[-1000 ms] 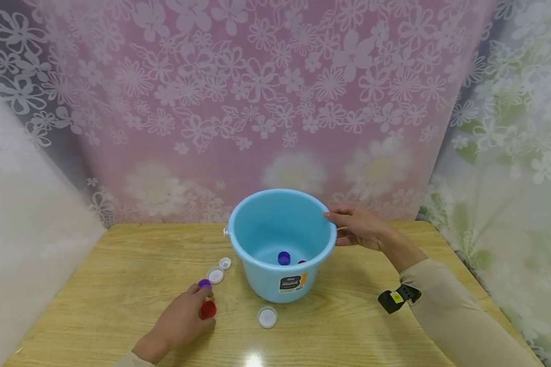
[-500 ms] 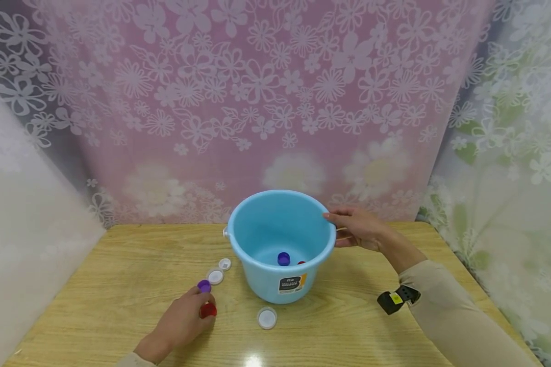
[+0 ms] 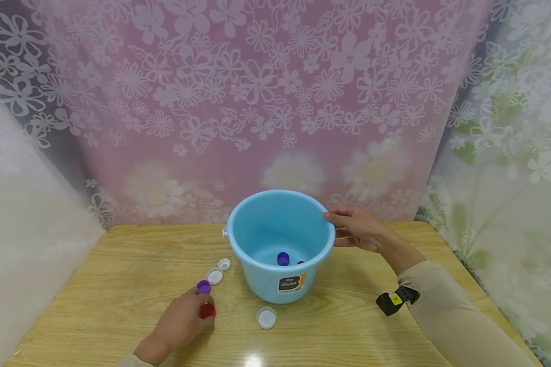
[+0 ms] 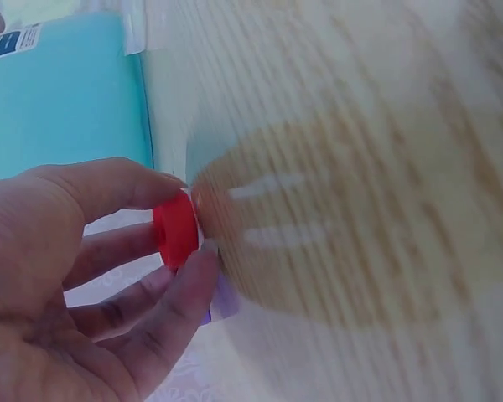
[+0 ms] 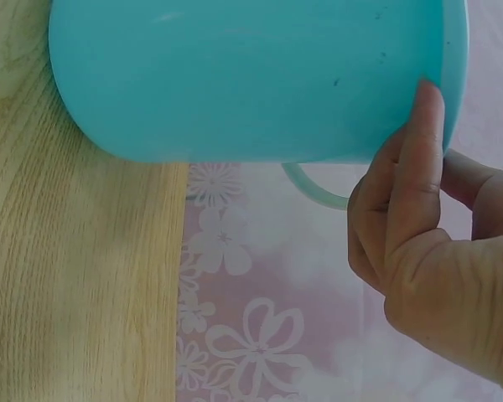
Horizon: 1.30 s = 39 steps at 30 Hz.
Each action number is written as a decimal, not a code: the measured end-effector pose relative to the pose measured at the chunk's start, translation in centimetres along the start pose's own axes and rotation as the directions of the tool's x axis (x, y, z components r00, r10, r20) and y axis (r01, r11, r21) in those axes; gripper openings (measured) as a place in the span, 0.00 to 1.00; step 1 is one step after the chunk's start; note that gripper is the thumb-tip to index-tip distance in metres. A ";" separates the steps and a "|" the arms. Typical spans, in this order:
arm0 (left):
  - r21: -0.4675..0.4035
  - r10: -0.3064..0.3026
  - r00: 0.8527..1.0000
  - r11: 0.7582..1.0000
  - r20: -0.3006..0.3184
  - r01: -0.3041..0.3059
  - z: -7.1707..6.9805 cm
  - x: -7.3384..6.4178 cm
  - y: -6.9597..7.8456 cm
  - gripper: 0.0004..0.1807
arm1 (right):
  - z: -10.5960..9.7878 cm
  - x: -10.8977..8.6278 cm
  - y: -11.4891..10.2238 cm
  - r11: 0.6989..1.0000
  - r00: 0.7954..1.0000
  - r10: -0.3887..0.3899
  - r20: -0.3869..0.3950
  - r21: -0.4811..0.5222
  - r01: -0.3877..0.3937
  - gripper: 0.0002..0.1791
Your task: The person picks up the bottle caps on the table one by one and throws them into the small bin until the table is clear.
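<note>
A light blue bucket [image 3: 275, 280] stands upright on the wooden table, its inside facing me. My right hand [image 3: 360, 229] grips its right rim, thumb over the edge and fingers against the outer wall, as the right wrist view [image 5: 419, 201] confirms. Left of the bucket, my left hand [image 3: 179, 318] pinches a red bottle cap [image 4: 176, 230] between thumb and fingers, right at the tabletop. Just beyond the fingertips lies a purple cap [image 3: 204, 286], partly hidden behind the fingers in the left wrist view. Inside the bucket are another purple cap [image 3: 283, 259] and a bit of red at the wall.
Two white caps, a larger one [image 3: 215, 277] and a smaller one [image 3: 224, 264], lie between the purple cap and the bucket. Another white cap [image 3: 267, 318] sits in front of the bucket. A floral curtain [image 3: 275, 127] hangs behind the table [image 3: 349, 326].
Almost nothing moves. The left fingers stay at the red cap, which looks slightly more covered by them than a second ago; the right hand keeps its place on the bucket's rim.
</note>
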State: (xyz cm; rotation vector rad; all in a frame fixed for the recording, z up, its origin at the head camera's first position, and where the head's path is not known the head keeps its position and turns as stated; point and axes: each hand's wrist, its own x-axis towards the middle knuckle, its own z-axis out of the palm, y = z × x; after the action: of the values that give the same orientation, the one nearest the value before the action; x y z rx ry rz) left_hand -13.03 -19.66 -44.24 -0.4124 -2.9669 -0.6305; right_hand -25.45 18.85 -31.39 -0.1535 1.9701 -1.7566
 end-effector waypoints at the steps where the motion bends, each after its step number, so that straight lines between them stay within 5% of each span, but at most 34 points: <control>1: 0.006 -0.012 1.000 1.000 -0.001 0.012 -0.1 0.0 0.0 0.11 | 0.0 0.0 0.0 1.000 1.000 0.000 0.000 0.000 0.000 0.27; 6: -0.026 -0.079 0.996 0.997 -0.040 0.078 -1.3 0.5 0.6 0.11 | -0.1 -0.1 0.1 1.000 1.000 -0.004 -0.004 -0.009 0.004 0.28; 10: -0.064 -0.024 0.983 0.998 -0.184 0.013 -3.2 0.8 1.3 0.11 | -0.2 -0.2 0.1 1.000 1.000 -0.008 -0.007 -0.008 0.008 0.29; 15: -0.057 0.091 0.916 0.991 -0.391 -0.123 -6.0 1.4 2.5 0.13 | -0.2 -0.2 0.1 1.000 1.000 -0.009 -0.005 0.007 0.009 0.30; 22: -0.010 0.203 0.805 0.968 -0.558 -0.251 -9.6 2.6 5.0 0.12 | -0.2 -0.2 0.2 1.000 1.000 -0.013 0.005 0.015 0.013 0.30; 25: 0.005 0.246 0.774 0.954 -0.583 -0.299 -10.6 3.2 6.1 0.12 | -0.2 -0.1 0.3 1.000 1.000 -0.017 0.012 0.022 0.016 0.29; 33: 0.037 0.342 0.739 0.918 -0.580 -0.396 -10.5 5.0 8.1 0.13 | -0.1 -0.1 0.4 0.999 1.000 -0.026 0.013 0.042 0.026 0.27; 39: 0.084 0.424 0.740 0.889 -0.522 -0.450 -10.4 6.5 9.2 0.14 | -0.1 -0.1 0.4 0.999 1.000 -0.025 0.016 0.037 0.024 0.29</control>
State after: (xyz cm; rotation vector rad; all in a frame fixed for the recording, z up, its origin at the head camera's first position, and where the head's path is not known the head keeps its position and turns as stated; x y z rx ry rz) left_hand -16.50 -14.25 -30.27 -0.7705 -2.2183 -0.6291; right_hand -25.28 19.01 -31.73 -0.1802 1.9308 -1.7999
